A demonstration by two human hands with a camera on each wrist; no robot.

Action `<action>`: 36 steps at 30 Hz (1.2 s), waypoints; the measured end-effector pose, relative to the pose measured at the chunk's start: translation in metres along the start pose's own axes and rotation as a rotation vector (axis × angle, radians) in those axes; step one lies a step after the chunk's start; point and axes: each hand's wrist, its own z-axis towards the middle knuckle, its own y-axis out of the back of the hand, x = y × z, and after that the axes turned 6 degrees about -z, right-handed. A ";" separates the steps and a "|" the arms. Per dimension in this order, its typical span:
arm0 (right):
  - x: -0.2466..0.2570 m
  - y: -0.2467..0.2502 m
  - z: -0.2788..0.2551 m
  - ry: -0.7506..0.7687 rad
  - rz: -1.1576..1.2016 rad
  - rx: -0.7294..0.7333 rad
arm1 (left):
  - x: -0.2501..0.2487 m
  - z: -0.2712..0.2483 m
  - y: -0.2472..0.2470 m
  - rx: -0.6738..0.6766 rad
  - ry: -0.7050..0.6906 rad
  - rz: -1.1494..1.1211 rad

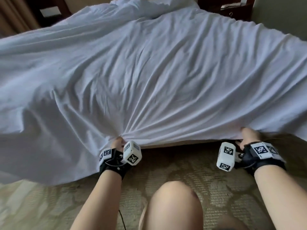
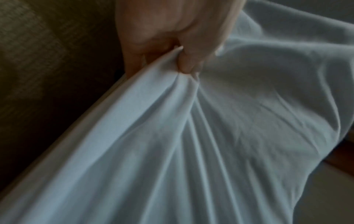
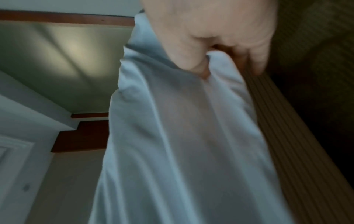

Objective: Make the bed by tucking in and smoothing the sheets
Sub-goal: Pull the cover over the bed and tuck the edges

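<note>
A white sheet (image 1: 149, 77) lies wrinkled over the whole bed, with folds fanning out from its near edge. My left hand (image 1: 118, 141) grips that edge at the foot of the bed, bunching the cloth. My right hand (image 1: 247, 135) grips the same edge further right. In the left wrist view my left hand (image 2: 180, 60) pinches a gathered fold of the sheet (image 2: 191, 144). In the right wrist view my right hand (image 3: 210, 57) curls round the sheet (image 3: 182, 144) beside the ribbed bed base (image 3: 287, 136). The sheet's left part hangs down to the floor.
Patterned carpet (image 1: 182, 165) lies between me and the bed. My bare knee (image 1: 174, 206) is at the bottom centre. A crumpled duvet or pillow (image 1: 132, 7) sits at the head of the bed. Dark wooden furniture (image 1: 232, 7) stands at the back right.
</note>
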 end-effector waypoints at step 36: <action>-0.067 -0.303 -0.284 -0.154 0.244 0.895 | -0.044 0.104 0.215 0.060 0.161 -0.340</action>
